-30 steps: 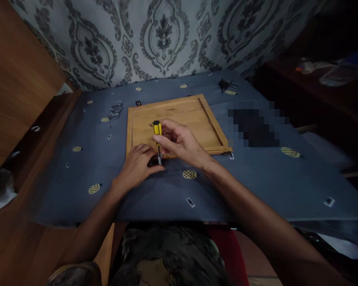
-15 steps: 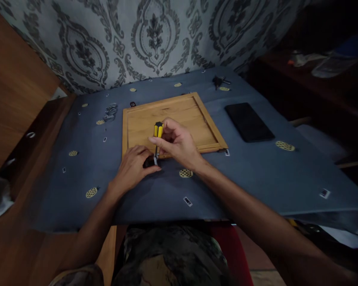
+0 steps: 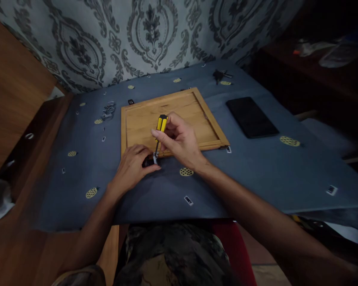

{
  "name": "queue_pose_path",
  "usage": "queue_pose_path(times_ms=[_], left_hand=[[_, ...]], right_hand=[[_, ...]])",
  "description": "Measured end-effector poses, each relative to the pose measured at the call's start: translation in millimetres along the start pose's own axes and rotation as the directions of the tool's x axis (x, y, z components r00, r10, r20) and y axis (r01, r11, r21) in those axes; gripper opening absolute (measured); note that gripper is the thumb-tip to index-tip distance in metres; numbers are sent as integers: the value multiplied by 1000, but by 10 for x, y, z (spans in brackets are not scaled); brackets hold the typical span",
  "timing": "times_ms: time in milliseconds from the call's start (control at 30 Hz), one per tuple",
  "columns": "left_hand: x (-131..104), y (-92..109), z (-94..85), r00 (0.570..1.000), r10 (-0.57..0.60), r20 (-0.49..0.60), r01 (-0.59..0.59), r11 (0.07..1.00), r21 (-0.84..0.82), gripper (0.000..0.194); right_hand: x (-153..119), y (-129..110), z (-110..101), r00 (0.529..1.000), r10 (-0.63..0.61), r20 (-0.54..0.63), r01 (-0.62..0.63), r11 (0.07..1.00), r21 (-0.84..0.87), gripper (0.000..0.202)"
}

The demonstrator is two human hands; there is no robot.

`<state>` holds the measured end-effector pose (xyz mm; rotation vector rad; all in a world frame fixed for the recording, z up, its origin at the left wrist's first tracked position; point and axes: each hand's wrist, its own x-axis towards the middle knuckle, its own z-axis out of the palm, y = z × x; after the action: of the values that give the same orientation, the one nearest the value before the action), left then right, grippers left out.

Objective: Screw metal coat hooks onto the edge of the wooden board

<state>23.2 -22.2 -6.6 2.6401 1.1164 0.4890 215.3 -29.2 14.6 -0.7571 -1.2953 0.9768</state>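
Observation:
My right hand [image 3: 180,141] is closed around a screwdriver [image 3: 161,124] with a yellow and black handle. Its shaft slants down to a small shiny metal piece [image 3: 155,159] at the near edge of a framed wooden panel [image 3: 158,115]. My left hand [image 3: 134,163] curls at that same edge, thumb and fingers around a small dark part [image 3: 148,161] beside the metal piece. What exactly this dark part is, I cannot make out. The panel lies flat on the table, its near left corner partly hidden by my left hand.
A black tablet or large phone [image 3: 252,117] lies to the right on the blue patterned tablecloth [image 3: 250,178]. Toward the back right is a small dark object [image 3: 221,75]. Several looped metal pieces [image 3: 109,110] rest left of the panel. A patterned curtain [image 3: 113,43] hangs behind the table.
The screwdriver handle has tilted slightly to the right with my right hand. My left hand keeps its hold at the panel's edge. The whole view has shifted a little.

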Motion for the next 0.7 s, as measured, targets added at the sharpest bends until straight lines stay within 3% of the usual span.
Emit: queue_pose_path(times_ms=[333, 567, 700], left_hand=[[-4, -10, 12, 1000, 2, 2, -2, 1000, 1, 40], [-6, 7, 4, 1000, 5, -5, -5, 1000, -2, 40], [6, 15, -6, 1000, 13, 2, -13, 1000, 2, 38]], right_hand=[[-9, 11, -14, 998, 49, 41, -47, 998, -43, 44], [22, -90, -111, 973, 32, 230, -22, 999, -45, 35], [40, -62, -91, 978, 56, 199, -54, 998, -14, 39]])
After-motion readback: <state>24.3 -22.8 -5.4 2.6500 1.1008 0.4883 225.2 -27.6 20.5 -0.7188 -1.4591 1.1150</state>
